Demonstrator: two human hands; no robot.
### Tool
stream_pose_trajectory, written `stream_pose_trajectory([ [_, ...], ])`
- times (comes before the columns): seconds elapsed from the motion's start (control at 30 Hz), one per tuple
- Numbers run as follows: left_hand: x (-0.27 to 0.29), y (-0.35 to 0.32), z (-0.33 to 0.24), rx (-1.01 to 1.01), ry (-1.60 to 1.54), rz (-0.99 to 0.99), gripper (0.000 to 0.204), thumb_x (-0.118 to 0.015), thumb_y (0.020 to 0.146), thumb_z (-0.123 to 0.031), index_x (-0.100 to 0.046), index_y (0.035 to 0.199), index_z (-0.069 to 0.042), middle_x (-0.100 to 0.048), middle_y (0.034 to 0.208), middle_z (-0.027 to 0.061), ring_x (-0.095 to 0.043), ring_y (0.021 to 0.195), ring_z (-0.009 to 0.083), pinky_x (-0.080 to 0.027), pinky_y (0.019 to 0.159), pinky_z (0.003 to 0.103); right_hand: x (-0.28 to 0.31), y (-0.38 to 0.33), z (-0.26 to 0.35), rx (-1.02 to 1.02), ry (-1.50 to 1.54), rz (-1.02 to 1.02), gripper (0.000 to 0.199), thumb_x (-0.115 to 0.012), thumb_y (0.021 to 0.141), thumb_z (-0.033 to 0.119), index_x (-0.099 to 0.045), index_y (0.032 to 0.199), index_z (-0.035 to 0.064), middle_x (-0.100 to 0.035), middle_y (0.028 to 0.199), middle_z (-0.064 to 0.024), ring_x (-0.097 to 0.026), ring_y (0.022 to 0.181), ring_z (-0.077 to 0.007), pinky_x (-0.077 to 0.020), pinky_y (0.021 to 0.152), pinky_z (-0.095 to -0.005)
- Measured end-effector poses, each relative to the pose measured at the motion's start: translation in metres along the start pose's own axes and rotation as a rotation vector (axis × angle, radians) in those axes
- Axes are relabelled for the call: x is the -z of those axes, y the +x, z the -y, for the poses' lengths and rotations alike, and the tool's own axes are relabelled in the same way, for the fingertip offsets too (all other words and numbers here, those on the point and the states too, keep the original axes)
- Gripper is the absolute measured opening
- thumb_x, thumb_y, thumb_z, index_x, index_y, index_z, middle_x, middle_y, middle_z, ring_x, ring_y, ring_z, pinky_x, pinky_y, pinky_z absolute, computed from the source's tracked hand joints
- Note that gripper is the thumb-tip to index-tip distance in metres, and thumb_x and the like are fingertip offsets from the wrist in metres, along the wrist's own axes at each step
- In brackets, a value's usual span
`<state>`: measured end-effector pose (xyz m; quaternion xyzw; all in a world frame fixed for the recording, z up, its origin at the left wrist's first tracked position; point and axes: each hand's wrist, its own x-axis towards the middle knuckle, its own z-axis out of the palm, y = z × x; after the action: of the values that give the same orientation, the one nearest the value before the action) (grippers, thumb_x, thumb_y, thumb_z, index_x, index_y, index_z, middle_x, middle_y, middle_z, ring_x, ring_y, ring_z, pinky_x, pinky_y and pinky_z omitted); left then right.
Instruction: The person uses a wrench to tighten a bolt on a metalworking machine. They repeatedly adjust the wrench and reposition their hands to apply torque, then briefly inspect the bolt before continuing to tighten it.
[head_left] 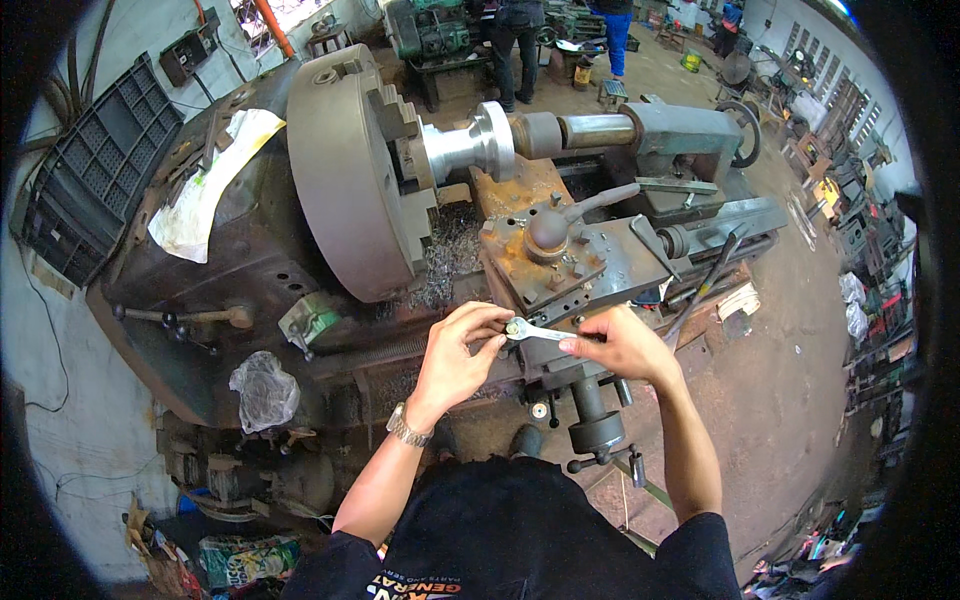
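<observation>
In front of the lathe's tool post (547,235), my right hand (625,345) grips the handle of a silver spanner (543,333). The spanner lies roughly level, its head pointing left. At that head, the thumb and fingers of my left hand (460,355) pinch a small pale piece (513,329) that looks like a bolt head; its far part is hidden. A metal watch sits on my left wrist. Behind the hands, a shiny turned metal workpiece (468,148) is held between the big chuck (345,185) and the tailstock (685,130).
Metal chips (455,250) lie below the chuck. A lever handle (605,200) sticks out from the tool post. The cross-slide handwheel (597,435) stands close before me. A crumpled plastic bag (265,390) hangs at left. Two people (517,45) stand in the background.
</observation>
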<state>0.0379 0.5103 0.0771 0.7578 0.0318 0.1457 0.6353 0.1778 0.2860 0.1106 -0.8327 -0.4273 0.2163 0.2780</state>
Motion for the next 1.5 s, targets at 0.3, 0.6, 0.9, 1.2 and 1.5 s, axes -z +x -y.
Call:
stream_pose_trajectory([
  [0.3,0.012,0.008,-0.012,-0.060,0.115,0.140,0.031,-0.064,0.087,0.010,-0.069,0.117,0.004,-0.065,0.117,0.0107,-0.068,0.102,0.0184,-0.058,0.094,0.032,-0.003,-0.015,0.028,-0.168,0.001,-0.096,0.046,-0.072,0.092,0.043,-0.070,0.082,-0.0022,-0.054,0.060,-0.0243,-0.051,0.056,-0.0406,-0.0436,0.057,-0.0456],
  [0.6,0.014,0.018,-0.010,0.024,0.064,0.161,0.028,-0.072,0.085,0.007,-0.072,0.113,0.003,-0.070,0.115,0.0118,-0.070,0.104,0.0198,-0.059,0.091,0.033,0.006,-0.008,0.028,-0.201,0.059,-0.033,0.050,-0.074,0.092,0.042,-0.070,0.082,-0.0063,-0.047,0.055,-0.0145,-0.040,0.053,-0.0188,-0.0367,0.052,-0.0403],
  [0.9,0.016,0.020,-0.009,0.022,0.055,0.184,0.028,-0.071,0.084,0.010,-0.072,0.111,0.004,-0.070,0.114,0.0112,-0.071,0.101,0.0190,-0.061,0.090,0.032,-0.007,-0.018,0.043,-0.232,-0.152,-0.178,0.048,-0.071,0.091,0.049,-0.075,0.087,0.0008,-0.061,0.062,-0.0218,-0.063,0.061,-0.0382,-0.0490,0.061,-0.0472],
  [1.2,-0.020,0.018,-0.010,-0.379,0.542,0.217,0.030,-0.067,0.095,-0.027,-0.069,0.108,0.000,-0.064,0.109,0.0154,-0.059,0.104,0.0337,-0.048,0.092,0.043,-0.025,-0.023,0.045,-0.251,-0.400,-0.327,0.039,-0.068,0.090,0.043,-0.076,0.084,0.0059,-0.065,0.066,-0.0221,-0.066,0.067,-0.0426,-0.0533,0.065,-0.0506],
  [1.5,-0.073,0.030,0.016,-0.590,0.619,-0.204,0.033,-0.062,0.094,-0.031,-0.065,0.068,-0.010,-0.064,0.065,0.0068,-0.060,0.062,0.0266,-0.047,0.071,0.038,-0.035,-0.021,0.042,-0.320,-0.355,-0.430,0.023,-0.066,0.084,0.028,-0.075,0.083,0.0066,-0.067,0.072,-0.0247,-0.067,0.071,-0.0438,-0.0545,0.069,-0.0512],
])
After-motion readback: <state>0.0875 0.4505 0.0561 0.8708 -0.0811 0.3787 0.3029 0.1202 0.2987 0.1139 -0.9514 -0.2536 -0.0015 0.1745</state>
